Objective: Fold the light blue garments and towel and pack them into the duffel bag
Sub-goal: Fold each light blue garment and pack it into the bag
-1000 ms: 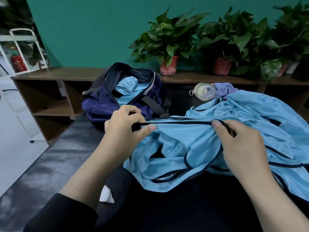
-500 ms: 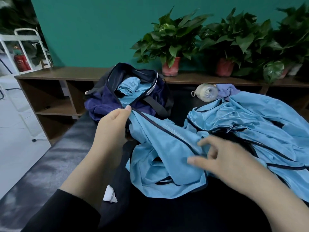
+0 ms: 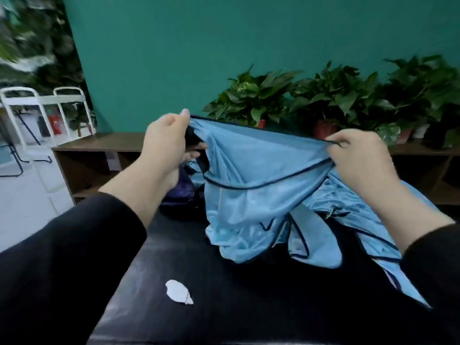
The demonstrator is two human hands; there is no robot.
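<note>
A light blue garment [image 3: 251, 185] with dark piping hangs lifted above the black table [image 3: 224, 307], stretched by its top edge between both hands. My left hand [image 3: 166, 140] grips the left corner of that edge. My right hand [image 3: 358, 155] pinches the right corner. The lower part of the garment trails onto the table and over more light blue cloth [image 3: 368, 227] at the right. Only a dark purple sliver of the duffel bag [image 3: 181, 192] shows behind my left forearm; its opening is hidden by the raised garment.
A small white scrap [image 3: 178, 291] lies on the table near its front. Behind the table runs a low wooden shelf [image 3: 99, 145] with potted plants [image 3: 258, 100] against a teal wall. White metal frames [image 3: 37, 113] stand at the far left.
Both hands have taken the garment's top edge again and raised it off the table, spreading it in the air. The view has tilted upward, and the bag is now mostly hidden.
</note>
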